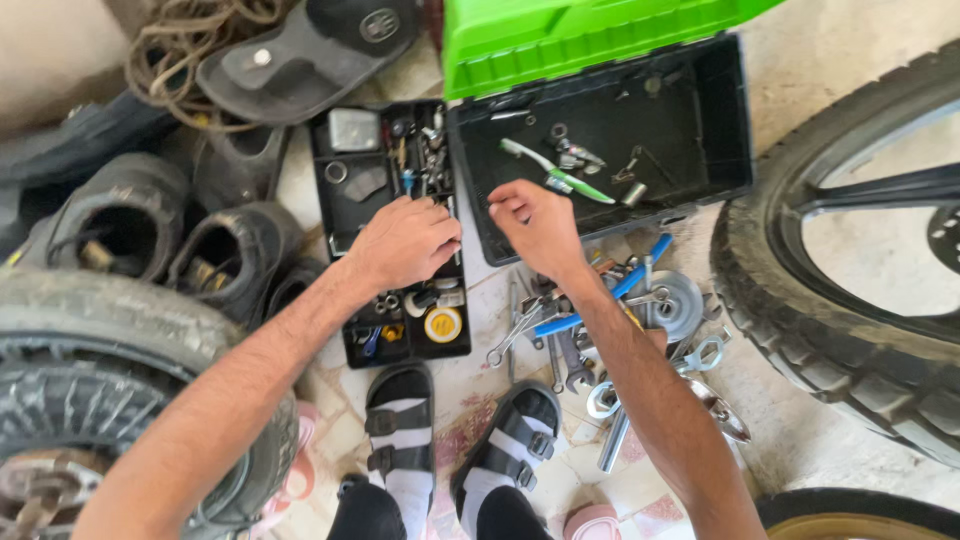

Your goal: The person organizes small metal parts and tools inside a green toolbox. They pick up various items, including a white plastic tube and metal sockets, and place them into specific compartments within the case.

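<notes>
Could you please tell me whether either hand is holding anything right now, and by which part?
It cannot be told: the left hand rests curled over the black compartmented tray, and the right hand pinches its fingertips, showing nothing.

floor (455, 395): tiled | toolbox (610, 130) | tray (395, 230) | wrenches (560, 340) | tyres (850, 330)

both arms outstretched, left grip (402, 243) and right grip (535, 222) curled

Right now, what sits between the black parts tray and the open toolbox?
Head view: a narrow strip of bare tiled floor. The black parts tray and the toolbox lie side by side; left hand over the tray, right hand at the toolbox's front edge.
</notes>
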